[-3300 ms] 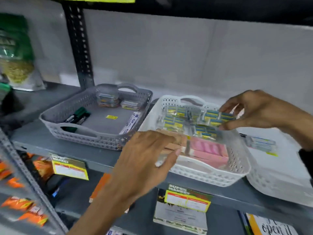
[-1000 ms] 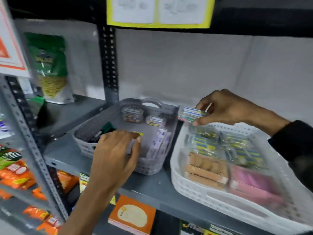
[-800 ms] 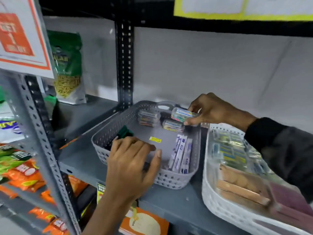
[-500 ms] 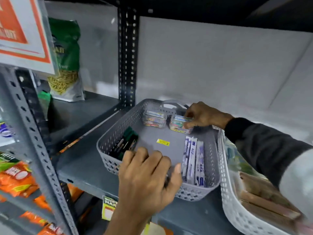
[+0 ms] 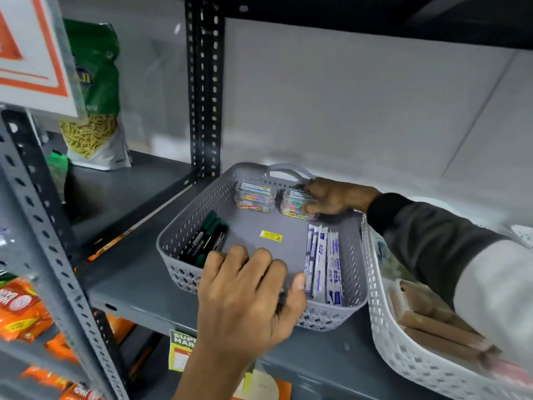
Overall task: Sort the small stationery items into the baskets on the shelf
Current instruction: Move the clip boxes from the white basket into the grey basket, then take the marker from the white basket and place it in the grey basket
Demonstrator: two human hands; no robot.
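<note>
A grey perforated basket (image 5: pixel 184 238) stands on the grey shelf (image 5: pixel 138 281). Inside lie dark markers (image 5: pixel 209 238) at the left, white-and-blue packets (image 5: pixel 323 264) at the right, and a stack of clear paper-clip boxes (image 5: pixel 253 196) at the back. My right hand (image 5: pixel 336 197) reaches into the back right corner, its fingers around a clear paper-clip box (image 5: pixel 297 204) that rests on another box there. My left hand (image 5: pixel 248 298) grips the basket's front rim. A white basket (image 5: pixel 403 350) to the right holds brown boxes.
A black perforated upright (image 5: pixel 204 88) rises behind the grey basket. A green snack bag (image 5: pixel 92 96) stands on the shelf at the back left. Orange packets (image 5: pixel 20 310) fill the lower left rack. A grey diagonal rack post (image 5: pixel 49 235) crosses the left foreground.
My right hand carried a paper-clip box from the white basket over to the grey basket and lowered it onto the box at the back right. My left hand moved to the grey basket's front rim.
</note>
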